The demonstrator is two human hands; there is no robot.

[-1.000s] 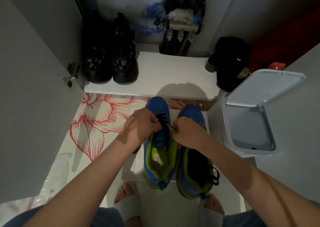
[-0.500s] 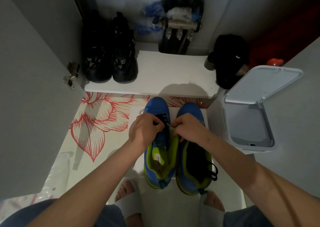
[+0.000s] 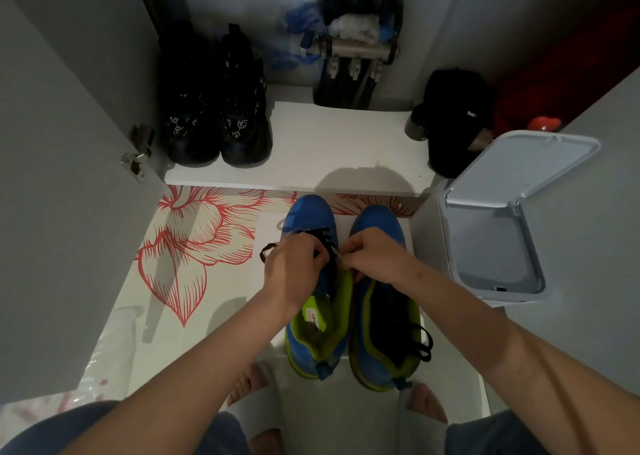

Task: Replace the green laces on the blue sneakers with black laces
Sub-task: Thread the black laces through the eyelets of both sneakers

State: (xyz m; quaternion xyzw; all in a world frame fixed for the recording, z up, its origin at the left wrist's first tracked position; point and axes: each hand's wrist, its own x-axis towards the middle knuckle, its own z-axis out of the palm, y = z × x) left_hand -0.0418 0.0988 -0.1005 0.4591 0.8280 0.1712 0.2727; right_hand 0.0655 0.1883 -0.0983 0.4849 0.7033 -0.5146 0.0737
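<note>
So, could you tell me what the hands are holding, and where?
Both pinch the black lace at the eyelets of the left-side sneaker: the left hand mid-length, the right hand near its pale tip.

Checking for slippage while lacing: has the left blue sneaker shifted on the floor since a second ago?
No. The left sneaker keeps its toe just as close to the white shelf as before.

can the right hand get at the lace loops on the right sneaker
Probably yes: the loops lie uncovered just below the right hand, though it pinches the left sneaker's lace.
</note>
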